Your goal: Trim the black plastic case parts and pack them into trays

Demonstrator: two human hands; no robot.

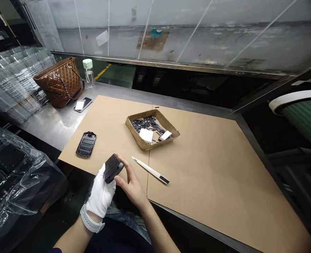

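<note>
A black ribbed plastic casing (112, 168) is held up in front of me, over the near edge of the cardboard. My left hand (101, 192), in a white glove, grips it from below and the left. Bare fingers of my right hand (130, 184) close on its right side. Farther left, a second black plastic casing (86, 144) lies on the cardboard with its inner side up. A white craft knife (151, 170) rests right of my hands, blade pointing left. Behind it sits a shallow cardboard tray (139, 141) with many small black pieces and white blocks inside.
Brown cardboard (197, 168) covers much of the metal table (56, 128). A brown quilted handbag (60, 82), a bottle (89, 74) and a phone (86, 102) stand or lie at the back left. Plastic-wrapped black parts (18, 175) are at the left. A green-backed chair (305, 116) is at right.
</note>
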